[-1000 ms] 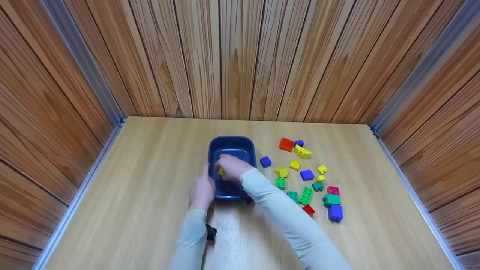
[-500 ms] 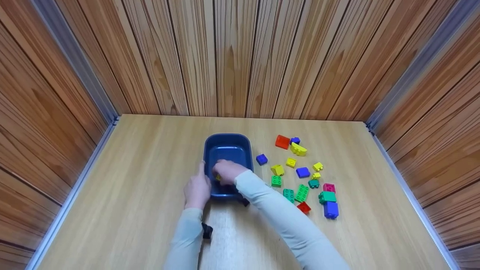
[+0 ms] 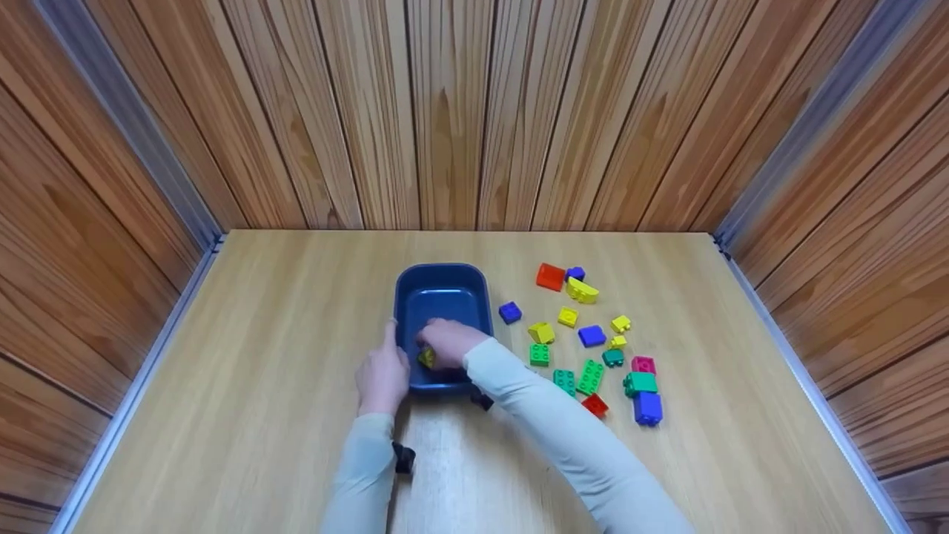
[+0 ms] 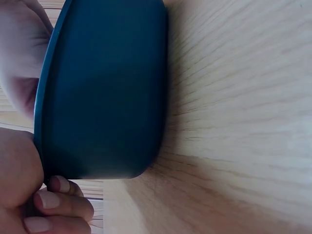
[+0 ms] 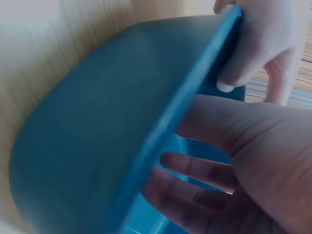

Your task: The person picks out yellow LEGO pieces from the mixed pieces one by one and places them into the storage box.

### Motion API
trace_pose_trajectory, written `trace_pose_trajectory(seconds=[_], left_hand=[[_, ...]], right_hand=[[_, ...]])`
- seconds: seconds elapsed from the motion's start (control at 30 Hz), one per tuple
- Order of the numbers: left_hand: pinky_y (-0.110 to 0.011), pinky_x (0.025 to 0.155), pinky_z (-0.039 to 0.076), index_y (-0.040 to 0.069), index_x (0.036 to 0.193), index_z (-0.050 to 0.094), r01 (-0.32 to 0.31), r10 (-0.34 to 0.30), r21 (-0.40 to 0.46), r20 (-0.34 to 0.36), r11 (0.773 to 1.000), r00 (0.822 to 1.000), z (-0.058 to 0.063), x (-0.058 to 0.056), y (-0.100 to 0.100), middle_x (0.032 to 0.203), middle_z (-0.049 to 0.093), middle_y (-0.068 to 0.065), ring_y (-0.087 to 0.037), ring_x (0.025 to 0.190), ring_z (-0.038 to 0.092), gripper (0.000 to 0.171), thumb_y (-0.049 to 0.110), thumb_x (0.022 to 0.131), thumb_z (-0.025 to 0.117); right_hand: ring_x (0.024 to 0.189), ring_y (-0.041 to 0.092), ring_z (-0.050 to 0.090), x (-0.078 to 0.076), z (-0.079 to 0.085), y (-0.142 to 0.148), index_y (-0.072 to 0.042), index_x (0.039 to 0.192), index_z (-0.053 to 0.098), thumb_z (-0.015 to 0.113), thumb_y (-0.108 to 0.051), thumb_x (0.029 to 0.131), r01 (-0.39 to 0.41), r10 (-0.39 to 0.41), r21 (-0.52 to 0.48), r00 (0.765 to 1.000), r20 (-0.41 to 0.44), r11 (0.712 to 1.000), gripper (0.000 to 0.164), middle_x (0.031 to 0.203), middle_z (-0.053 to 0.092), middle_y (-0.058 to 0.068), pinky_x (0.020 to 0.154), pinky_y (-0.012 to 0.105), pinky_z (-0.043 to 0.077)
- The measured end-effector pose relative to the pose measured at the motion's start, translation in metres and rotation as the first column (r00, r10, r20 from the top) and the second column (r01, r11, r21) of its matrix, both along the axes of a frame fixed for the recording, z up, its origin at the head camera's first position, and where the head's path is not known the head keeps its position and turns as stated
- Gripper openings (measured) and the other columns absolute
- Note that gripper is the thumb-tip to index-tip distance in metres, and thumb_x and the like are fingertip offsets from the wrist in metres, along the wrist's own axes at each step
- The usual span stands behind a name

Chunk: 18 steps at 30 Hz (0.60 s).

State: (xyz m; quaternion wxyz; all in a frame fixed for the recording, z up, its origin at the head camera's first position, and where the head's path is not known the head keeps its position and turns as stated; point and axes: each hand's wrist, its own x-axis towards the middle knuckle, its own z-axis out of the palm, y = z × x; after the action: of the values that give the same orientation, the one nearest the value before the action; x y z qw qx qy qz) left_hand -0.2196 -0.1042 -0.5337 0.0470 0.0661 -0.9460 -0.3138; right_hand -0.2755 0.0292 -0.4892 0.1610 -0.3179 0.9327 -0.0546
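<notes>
A dark blue plastic bin (image 3: 442, 273) stands on the table. My left hand (image 3: 383, 378) grips its near left rim, thumb over the inside and fingers outside; the left wrist view shows these fingers (image 4: 61, 204) curled at the bin's corner. My right hand (image 3: 451, 345) reaches down inside, pinching a yellow toy brick (image 3: 426, 357) close over the bin's floor. In the right wrist view, the rim hides the right hand's pinching fingertips and the brick, while other fingers (image 5: 195, 168) hang loosely inside the bin.
Several loose toy bricks lie right of the bin, among them a blue brick (image 3: 510, 312), a red brick (image 3: 550, 277), a yellow curved brick (image 3: 582, 291) and a green brick (image 3: 591, 377). A blue brick (image 3: 648, 409) sits farther right. Wooden walls (image 3: 445, 119) enclose the table.
The right hand has lowered the yellow brick toward the near left part of the bin. The left hand stays at the rim. The whole view has shifted slightly.
</notes>
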Motion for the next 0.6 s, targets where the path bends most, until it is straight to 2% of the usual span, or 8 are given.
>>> trace_pose_trajectory(seconds=[0.3, 0.6], left_hand=[[-0.034, 0.050, 0.038, 0.016, 0.150, 0.028, 0.005, -0.005, 0.007, 0.028, 1.000, 1.000, 0.001, 0.001, 0.000, 0.059, 0.049, -0.005, -0.022, 0.050, 0.049, 0.056, 0.017, 0.098, 0.050], [-0.032, 0.054, 0.041, 0.016, 0.151, 0.024, 0.011, -0.013, 0.035, 0.074, 0.999, 0.997, 0.002, 0.001, 0.000, 0.061, 0.050, -0.006, -0.021, 0.051, 0.050, 0.058, 0.018, 0.099, 0.049]], right_hand=[[0.125, 0.024, 0.049, 0.001, 0.023, 0.014, -0.015, 0.133, 0.057, 0.070, -0.016, 0.087, 0.095, -0.093, -0.052, 0.995, 0.037, 0.994, 0.047, 0.141, 0.048, 0.008, 0.099, 0.042, 0.041], [0.127, 0.023, 0.046, -0.003, 0.041, 0.039, -0.017, 0.132, 0.058, 0.071, -0.022, 0.088, 0.108, -0.111, -0.118, 0.994, -0.020, 0.987, 0.047, 0.140, 0.048, 0.007, 0.100, 0.040, 0.040]])
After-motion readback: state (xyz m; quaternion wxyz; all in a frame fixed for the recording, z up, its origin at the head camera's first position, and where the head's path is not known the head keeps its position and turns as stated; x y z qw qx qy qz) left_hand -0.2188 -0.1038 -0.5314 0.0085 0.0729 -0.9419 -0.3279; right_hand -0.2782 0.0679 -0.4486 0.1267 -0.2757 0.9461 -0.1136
